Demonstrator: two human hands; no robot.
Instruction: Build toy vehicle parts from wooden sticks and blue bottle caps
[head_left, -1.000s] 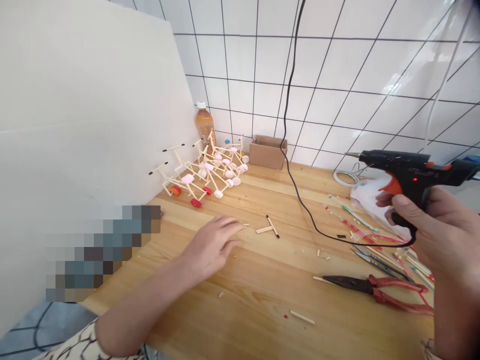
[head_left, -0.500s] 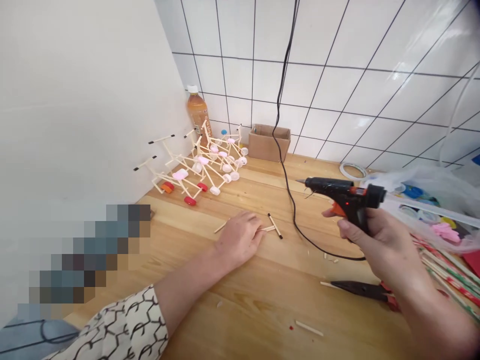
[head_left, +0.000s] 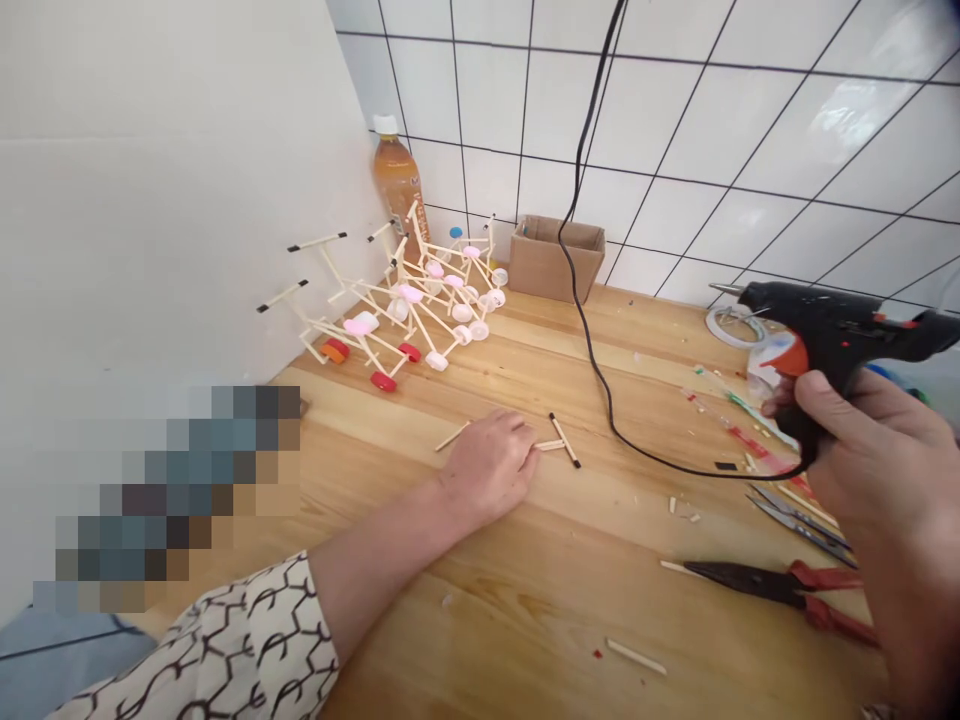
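Observation:
My right hand [head_left: 877, 450] is wrapped around the handle of a black hot glue gun [head_left: 832, 310] with an orange trigger, held up at the right. The gun's metal nozzle points left. My left hand [head_left: 493, 468] rests on the wooden table, its fingers closed over a thin wooden stick piece [head_left: 553, 445]. From under the fingertips the piece ends in a T with a black-tipped crossbar [head_left: 565, 441]. Another stick end [head_left: 452, 437] sticks out on the left of this hand. The fingers hide how the sticks join.
Several small stick tricycles [head_left: 409, 293] with bottle-cap wheels stand at the back left by a drink bottle [head_left: 397, 185]. Behind is a cardboard box [head_left: 555, 262]. A black cord [head_left: 592, 345] crosses the table. Pliers [head_left: 757, 582], scissors [head_left: 799, 525] and tape [head_left: 735, 326] lie right.
My right hand has moved right with the glue gun, away from the left hand, uncovering scissors and straws. My left hand stays on the stick piece. The view has shifted slightly.

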